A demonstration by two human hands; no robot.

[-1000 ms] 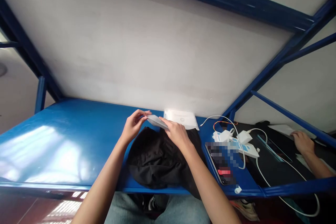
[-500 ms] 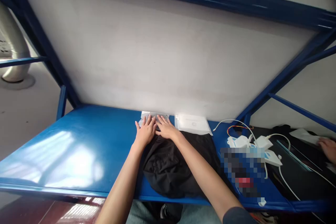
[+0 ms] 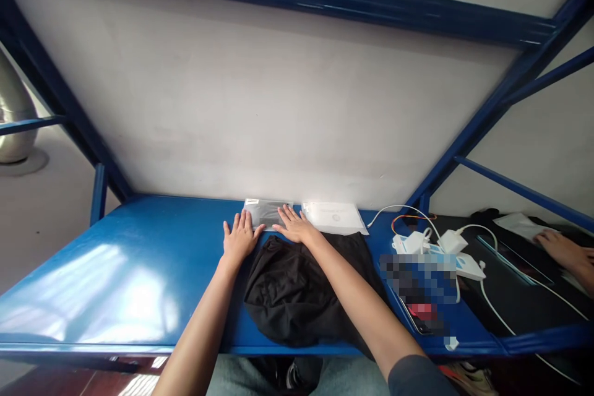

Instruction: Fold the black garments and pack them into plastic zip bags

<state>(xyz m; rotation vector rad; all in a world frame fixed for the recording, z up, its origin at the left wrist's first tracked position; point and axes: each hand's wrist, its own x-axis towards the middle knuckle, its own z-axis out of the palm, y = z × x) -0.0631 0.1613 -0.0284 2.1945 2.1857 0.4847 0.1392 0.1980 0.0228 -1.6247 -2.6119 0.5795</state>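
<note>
A flat grey plastic packet (image 3: pixel 265 213) lies on the blue shelf (image 3: pixel 139 260) against the back wall. My left hand (image 3: pixel 239 238) rests flat on the shelf with fingers spread, its fingertips at the packet's near left edge. My right hand (image 3: pixel 296 226) lies flat too, fingers on the packet's right end. Below both hands sits a crumpled black cloth (image 3: pixel 297 288), under my right forearm. A second white plastic packet (image 3: pixel 335 217) lies just right of the grey one.
At the right are white chargers and cables (image 3: pixel 436 247) and a phone (image 3: pixel 420 306), partly blurred. Another person's hand (image 3: pixel 563 250) rests on a dark surface at far right. Blue frame struts rise at both sides.
A second ago both hands held the grey packet up above the cloth. It now lies flat by the wall, and my hands have slid back to its near edge.
</note>
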